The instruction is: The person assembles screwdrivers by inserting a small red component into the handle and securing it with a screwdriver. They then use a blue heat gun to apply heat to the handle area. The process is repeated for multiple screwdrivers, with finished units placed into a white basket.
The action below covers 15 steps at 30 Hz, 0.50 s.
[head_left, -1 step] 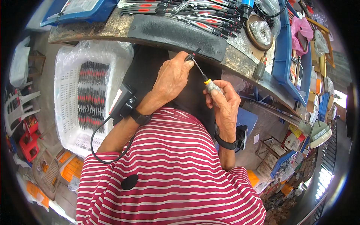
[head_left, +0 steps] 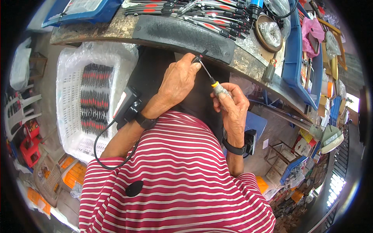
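Note:
My left hand is closed, pinching a small dark part between thumb and fingers at the bench's front edge. Most of that part is covered by the fingers, so its kind cannot be made out. A screwdriver with a yellow collar and a greyish, wrapped-looking handle is gripped in my right hand. Its thin shaft slants up and to the left, and the tip meets the dark part. Just beyond the fingers lies a black pad along the bench edge.
Slender silver, red and black pieces are heaped on the bench. A lined white basket at left holds rows of black-and-red pieces. On the right are a round dish, another screwdriver and a blue tray.

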Each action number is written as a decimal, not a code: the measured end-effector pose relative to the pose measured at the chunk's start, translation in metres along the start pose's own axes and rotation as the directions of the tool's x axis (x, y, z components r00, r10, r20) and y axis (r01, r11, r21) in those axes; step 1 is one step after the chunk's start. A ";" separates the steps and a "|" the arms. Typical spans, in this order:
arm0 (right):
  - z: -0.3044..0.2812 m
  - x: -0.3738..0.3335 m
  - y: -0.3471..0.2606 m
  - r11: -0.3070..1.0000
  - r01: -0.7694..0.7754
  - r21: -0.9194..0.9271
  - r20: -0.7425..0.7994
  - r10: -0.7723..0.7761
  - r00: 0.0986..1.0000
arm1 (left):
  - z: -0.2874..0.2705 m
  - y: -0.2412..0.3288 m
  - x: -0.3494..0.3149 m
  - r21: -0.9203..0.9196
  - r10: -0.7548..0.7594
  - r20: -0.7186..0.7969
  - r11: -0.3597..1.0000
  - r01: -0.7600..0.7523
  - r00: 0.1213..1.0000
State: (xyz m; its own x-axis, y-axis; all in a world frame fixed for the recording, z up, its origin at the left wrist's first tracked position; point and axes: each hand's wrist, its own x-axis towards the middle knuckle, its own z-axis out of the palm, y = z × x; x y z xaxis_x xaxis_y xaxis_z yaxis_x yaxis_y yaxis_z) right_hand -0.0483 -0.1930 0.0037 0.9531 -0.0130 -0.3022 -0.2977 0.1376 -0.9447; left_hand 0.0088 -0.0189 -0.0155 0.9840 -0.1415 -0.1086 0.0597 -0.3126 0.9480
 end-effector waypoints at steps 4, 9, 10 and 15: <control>0.000 0.000 -0.001 1.000 0.010 0.009 0.002 -0.010 1.000 | 0.000 -0.001 0.000 -0.024 0.001 0.005 1.000 -0.001 1.000; 0.000 0.001 -0.001 1.000 0.012 -0.027 0.002 -0.012 1.000 | 0.001 -0.005 -0.001 -0.057 0.004 0.017 0.998 -0.003 1.000; 0.000 0.001 0.000 1.000 0.008 -0.027 0.000 -0.008 1.000 | 0.002 -0.006 -0.001 -0.047 0.000 0.014 0.999 0.001 1.000; 0.003 -0.001 -0.003 0.994 0.025 -0.102 -0.013 -0.026 1.000 | 0.004 -0.009 -0.001 0.044 0.038 -0.016 0.998 -0.037 0.999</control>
State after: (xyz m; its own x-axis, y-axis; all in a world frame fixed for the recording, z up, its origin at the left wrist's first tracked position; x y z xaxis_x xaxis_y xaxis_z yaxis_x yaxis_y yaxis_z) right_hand -0.0481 -0.1908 0.0074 0.9598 -0.0295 -0.2792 -0.2781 0.0354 -0.9599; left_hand 0.0067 -0.0198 -0.0253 0.9881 -0.1382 -0.0674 0.0153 -0.3480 0.9374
